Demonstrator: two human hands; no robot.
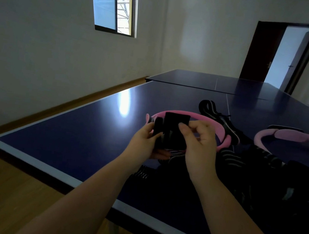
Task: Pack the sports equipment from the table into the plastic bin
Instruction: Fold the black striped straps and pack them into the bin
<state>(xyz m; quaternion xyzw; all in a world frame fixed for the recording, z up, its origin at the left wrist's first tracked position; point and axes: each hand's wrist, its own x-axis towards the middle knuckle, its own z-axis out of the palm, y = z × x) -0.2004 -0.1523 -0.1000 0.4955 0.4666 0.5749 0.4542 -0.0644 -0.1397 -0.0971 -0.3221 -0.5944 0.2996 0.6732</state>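
Aloft, flat black strap (175,127), hands (143,144) (201,149) pinching

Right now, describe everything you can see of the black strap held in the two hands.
The black strap looks like dark fabric, dim in this light. A wide flat flap stands upright, with a narrower folded piece at its left. It is held above the blue table, in front of a pink ring. The left hand grips its lower left; the right hand pinches its upper right edge. Its lower end is hidden behind the hands.
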